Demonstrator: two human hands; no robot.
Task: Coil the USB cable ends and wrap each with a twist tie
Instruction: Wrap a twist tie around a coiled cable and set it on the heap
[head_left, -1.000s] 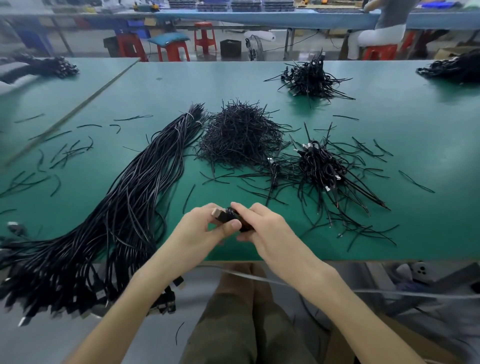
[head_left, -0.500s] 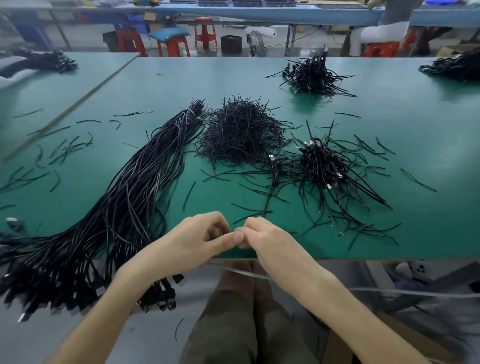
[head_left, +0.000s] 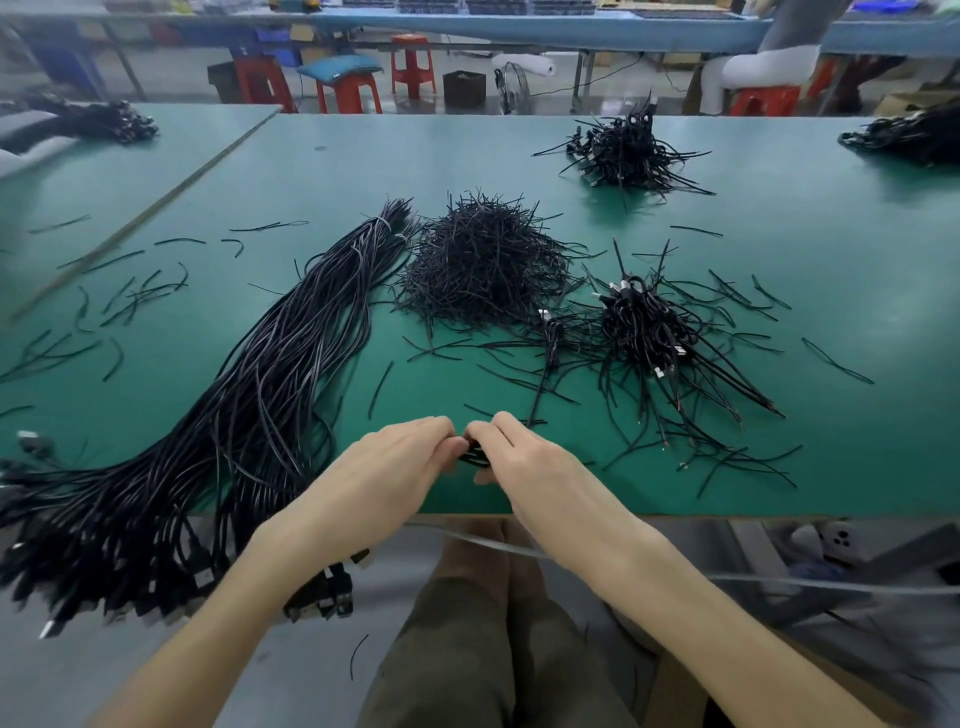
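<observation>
My left hand (head_left: 395, 462) and my right hand (head_left: 514, 457) meet fingertip to fingertip over the green table's (head_left: 810, 291) near edge. Between them they pinch a small coiled black cable end (head_left: 471, 455), mostly hidden under the fingers. A long bundle of loose black USB cables (head_left: 249, 415) runs from mid-table to the near left, its plugs hanging over the edge. A heap of black twist ties (head_left: 483, 265) lies in the middle. To its right sits a pile of coiled, tied cables (head_left: 649, 327).
Loose ties are scattered around the piles and at the left (head_left: 124, 296). Another tied pile (head_left: 628, 150) lies at the back, a further one at the far right (head_left: 914, 135). Red stools (head_left: 348, 91) and a seated person (head_left: 763, 62) are beyond the table.
Both hands have turned palm-down and closed over the coil, so the plug seen a second ago is now hidden. The hands stay at the same spot by the near edge.
</observation>
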